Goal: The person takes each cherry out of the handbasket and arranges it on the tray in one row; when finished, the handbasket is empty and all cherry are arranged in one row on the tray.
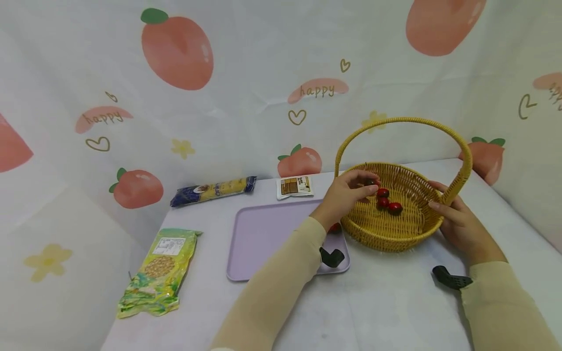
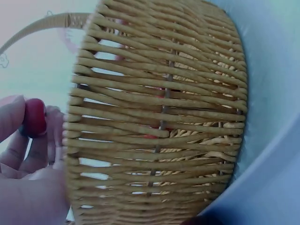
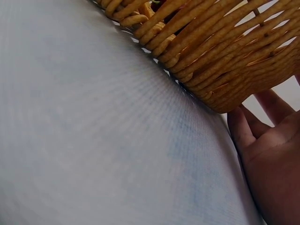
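A small glossy red fruit (image 2: 35,117) is pinched between the thumb and fingers of my left hand (image 1: 342,199), above the left rim of the yellow wicker basket (image 1: 391,244). Inside the basket lie several red fruits (image 1: 395,208). At the basket's right side, by the foot of its arched handle (image 1: 466,161), my right hand (image 1: 466,234) grips the rim, thumb on the inner side. In the right wrist view its fingers reach behind the woven wall (image 3: 225,61). Another red fruit (image 1: 335,228) sits on the lilac tray (image 1: 268,239), partly hidden by my left wrist.
Left of the tray lies a green and yellow bag (image 1: 160,268). A blue and yellow packet (image 1: 215,191) and a small white sachet (image 1: 295,187) lie behind the tray. A white peach-printed cloth (image 1: 246,63) hangs at the back.
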The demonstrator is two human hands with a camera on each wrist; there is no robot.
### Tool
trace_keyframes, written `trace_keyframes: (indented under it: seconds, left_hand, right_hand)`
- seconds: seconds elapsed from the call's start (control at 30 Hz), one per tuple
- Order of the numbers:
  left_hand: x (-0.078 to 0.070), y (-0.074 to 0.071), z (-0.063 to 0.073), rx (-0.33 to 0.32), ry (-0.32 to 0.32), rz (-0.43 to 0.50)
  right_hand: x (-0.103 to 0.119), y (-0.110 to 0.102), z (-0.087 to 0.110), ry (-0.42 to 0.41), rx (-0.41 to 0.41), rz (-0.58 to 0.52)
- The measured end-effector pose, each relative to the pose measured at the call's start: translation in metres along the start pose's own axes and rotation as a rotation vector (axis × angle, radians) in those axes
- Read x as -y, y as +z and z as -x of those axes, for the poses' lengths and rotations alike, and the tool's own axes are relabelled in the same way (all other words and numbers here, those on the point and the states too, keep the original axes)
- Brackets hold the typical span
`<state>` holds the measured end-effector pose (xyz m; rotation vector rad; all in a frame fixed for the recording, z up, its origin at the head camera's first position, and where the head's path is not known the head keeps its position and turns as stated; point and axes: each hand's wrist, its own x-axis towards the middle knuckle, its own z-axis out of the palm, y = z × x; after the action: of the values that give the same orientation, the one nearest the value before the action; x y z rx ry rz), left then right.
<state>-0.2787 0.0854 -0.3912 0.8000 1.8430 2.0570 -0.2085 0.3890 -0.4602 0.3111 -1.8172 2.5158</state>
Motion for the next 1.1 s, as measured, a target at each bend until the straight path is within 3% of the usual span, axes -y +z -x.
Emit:
trace_keyframes:
  seconds: [0.13, 0.37, 0.7, 0.9, 1.1]
  left_hand:
    - [-0.003, -0.004, 0.011, 0.003, 0.019, 0.014]
    - [-0.001, -0.015, 0.034, -0.044, -0.032, 0.055]
    - [-0.009, -0.031, 0.067, -0.048, -0.092, 0.045]
    - [-0.011, -0.042, 0.081, -0.052, -0.052, 0.075]
    - [-0.009, -0.059, 0.095, -0.094, -0.075, -0.003]
  right_hand:
    - [0.000, -0.002, 0.000, -0.004, 0.001, -0.013]
    - [0.000, -0.002, 0.000, 0.012, -0.004, 0.015]
    - [-0.003, -0.003, 0.000, -0.019, 0.009, -0.031]
    - [-0.002, -0.003, 0.000, -0.015, 0.006, -0.069]
    - [-0.002, -0.003, 0.000, -0.021, 0.021, -0.074]
